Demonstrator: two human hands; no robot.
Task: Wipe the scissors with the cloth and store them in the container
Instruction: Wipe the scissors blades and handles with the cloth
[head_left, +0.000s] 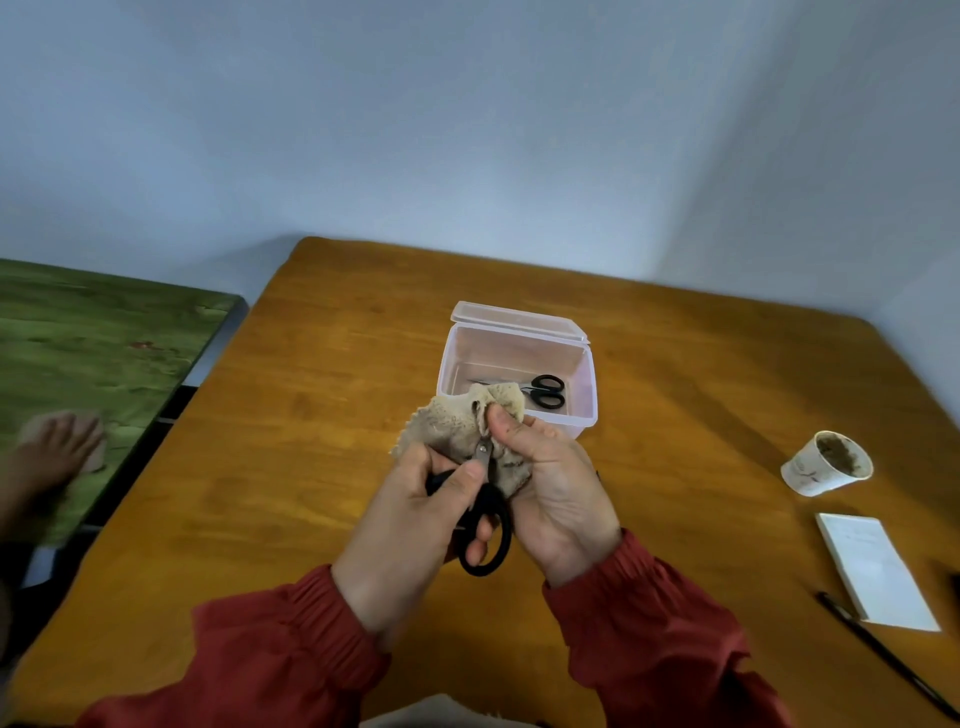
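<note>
**Scissors (491, 496) mid-wipe**

The black-handled scissors are gripped at the handle loops by the left hand (410, 525), at six o'clock of the open clear container (448, 371). The blades are pinched through the limp beige cloth (449, 423) by the fingers (506, 423) of the right hand (558, 493). The scissors are judged light, rigid and pointed, best taken by the handles. A second pair of scissors (548, 391) is seen inside the container.

The clear plastic container (582, 410) is open from above, its lid (514, 319) tilted back at the far side, with black-handled scissors (545, 391) lying on its floor, bare brown wooden table (311, 441) to its left, and a stained white paper cup (827, 462), white notepad (875, 569) and black pen (883, 649) well apart at the right.
</note>
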